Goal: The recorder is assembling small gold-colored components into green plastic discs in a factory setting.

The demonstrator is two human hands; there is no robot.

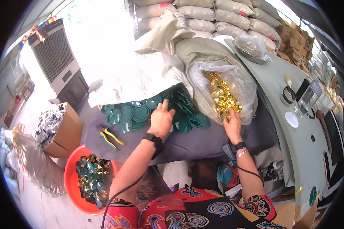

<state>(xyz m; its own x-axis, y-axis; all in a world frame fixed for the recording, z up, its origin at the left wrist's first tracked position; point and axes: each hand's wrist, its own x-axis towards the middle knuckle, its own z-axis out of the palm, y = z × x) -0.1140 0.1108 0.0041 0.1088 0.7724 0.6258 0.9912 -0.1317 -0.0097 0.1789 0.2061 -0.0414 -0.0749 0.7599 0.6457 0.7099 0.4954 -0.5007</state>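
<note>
My left hand (162, 119) rests on a heap of dark green plastic discs (141, 112), its fingers stretched out and apart. These discs spill from a white woven sack (141, 78) onto a dark cloth-covered surface. At the near edge of a pile of shiny gold pieces (222, 93), my right hand (233, 123) has its fingers curled together, with gold showing between them. The gold pieces lie in a clear plastic bag (249, 93) on a woven sack. Yellow-and-green-handled pliers (110, 137) lie left of the discs.
Below left, a red-orange basin (69, 179) holds green discs joined with gold pieces. Beside it stands a cardboard box (67, 133) of silvery-grey pieces. A grey-green table (283, 133) on the right carries a jug, a tape roll and a bowl. An air cooler (55, 57) stands far left.
</note>
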